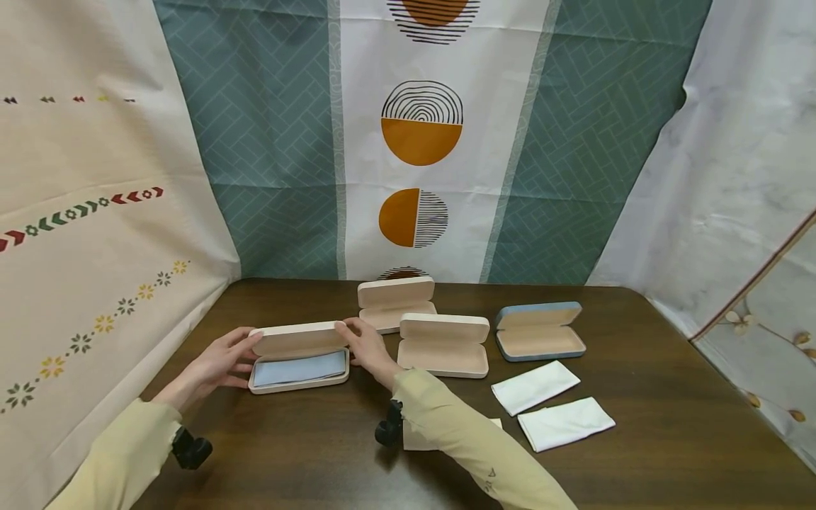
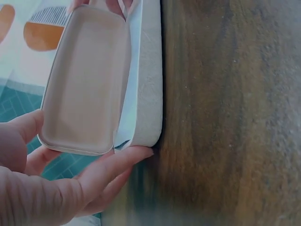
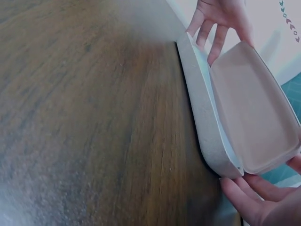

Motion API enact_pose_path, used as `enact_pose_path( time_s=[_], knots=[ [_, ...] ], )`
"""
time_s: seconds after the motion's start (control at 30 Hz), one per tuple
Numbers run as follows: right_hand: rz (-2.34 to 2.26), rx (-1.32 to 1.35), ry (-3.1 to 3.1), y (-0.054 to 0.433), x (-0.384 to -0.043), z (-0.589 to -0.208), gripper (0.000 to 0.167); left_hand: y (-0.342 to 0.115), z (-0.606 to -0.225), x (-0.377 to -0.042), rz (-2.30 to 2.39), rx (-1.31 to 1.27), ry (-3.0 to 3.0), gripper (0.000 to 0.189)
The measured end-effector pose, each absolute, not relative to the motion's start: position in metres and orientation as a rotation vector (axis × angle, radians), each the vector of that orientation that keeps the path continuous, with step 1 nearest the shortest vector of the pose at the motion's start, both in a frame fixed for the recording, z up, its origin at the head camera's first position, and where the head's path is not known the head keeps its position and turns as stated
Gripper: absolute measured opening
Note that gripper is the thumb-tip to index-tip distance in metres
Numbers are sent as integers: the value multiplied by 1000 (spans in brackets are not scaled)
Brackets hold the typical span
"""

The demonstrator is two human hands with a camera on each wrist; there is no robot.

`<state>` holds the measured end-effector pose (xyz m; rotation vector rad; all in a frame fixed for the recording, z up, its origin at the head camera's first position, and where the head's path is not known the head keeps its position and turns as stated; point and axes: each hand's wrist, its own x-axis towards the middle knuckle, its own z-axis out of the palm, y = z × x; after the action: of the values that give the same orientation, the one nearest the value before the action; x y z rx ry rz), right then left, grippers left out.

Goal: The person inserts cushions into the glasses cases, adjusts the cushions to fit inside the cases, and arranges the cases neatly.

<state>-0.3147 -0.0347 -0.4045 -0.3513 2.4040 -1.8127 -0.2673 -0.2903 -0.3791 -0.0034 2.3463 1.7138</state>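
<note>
An open cream glasses case (image 1: 296,343) stands at the left of the table, its lid raised and leaning back. Inside its base lies a folded light blue cloth (image 1: 299,370). My left hand (image 1: 219,360) holds the case's left end. In the left wrist view, that hand's thumb is on the lid (image 2: 84,80) edge and a finger touches the base (image 2: 149,80). At the opposite end, my right hand (image 1: 370,348) grips the case, thumb and fingers at the lid corner and base end; the right wrist view shows these fingers (image 3: 249,195) around the corner.
Beside my right hand stand two more open cream cases (image 1: 395,292) (image 1: 444,358). Farther right is an open blue case (image 1: 540,341). Two folded white cloths (image 1: 535,387) (image 1: 566,423) lie in front of it. A pale flat piece (image 1: 417,437) is partly hidden beneath my right forearm.
</note>
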Motion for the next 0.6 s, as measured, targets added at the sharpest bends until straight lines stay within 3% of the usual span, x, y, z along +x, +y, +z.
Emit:
enact_pose_path(
  time_s=[0.6],
  knots=[
    [-1923,-376,2079,-22,-316,-405,32,-299,-388,-264,1824,16,2325,57]
  ],
)
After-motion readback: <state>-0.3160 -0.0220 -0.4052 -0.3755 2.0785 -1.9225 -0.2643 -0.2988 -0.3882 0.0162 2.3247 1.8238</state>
